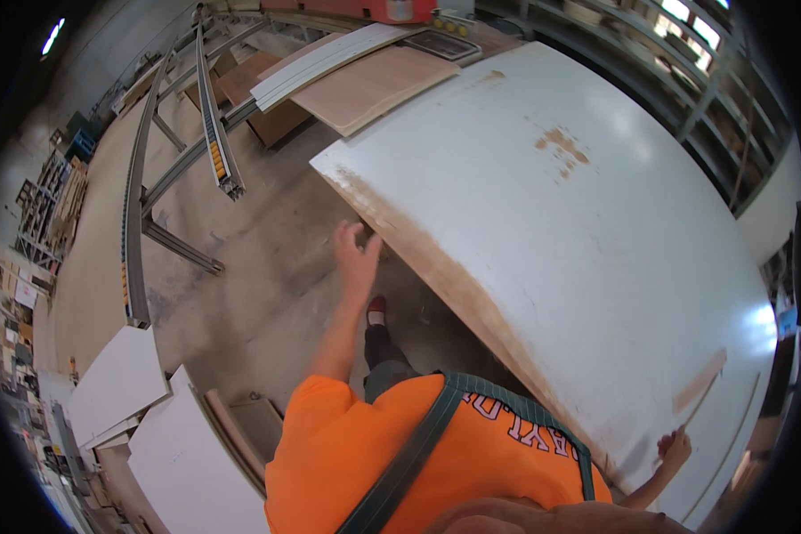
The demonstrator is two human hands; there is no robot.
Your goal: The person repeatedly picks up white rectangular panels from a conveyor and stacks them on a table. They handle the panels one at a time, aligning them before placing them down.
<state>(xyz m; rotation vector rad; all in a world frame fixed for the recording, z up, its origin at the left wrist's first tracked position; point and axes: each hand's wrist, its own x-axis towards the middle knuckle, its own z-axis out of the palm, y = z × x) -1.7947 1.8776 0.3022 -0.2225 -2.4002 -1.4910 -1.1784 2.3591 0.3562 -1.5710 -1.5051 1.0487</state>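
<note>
A large white-topped worktable [632, 240] spreads across the right, its near edge worn and dusted brown. Beside that edge, over the floor, my left hand [357, 258] hangs with bent fingers apart and nothing in them. At the lower right, above the tabletop, my right hand [675, 447] is closed on the lower end of a thin strip [700, 402], which slants up and away. Next to that strip is a flat light-brown piece [699, 381]; whether they are joined I cannot tell.
Brown panels [378, 87] lie at the table's far left end. Metal roller rails [133, 205] run along the left. White boards [191, 458] are stacked at the lower left. Metal shelving [685, 98] stands behind the table. My shoe [376, 308] is on the floor.
</note>
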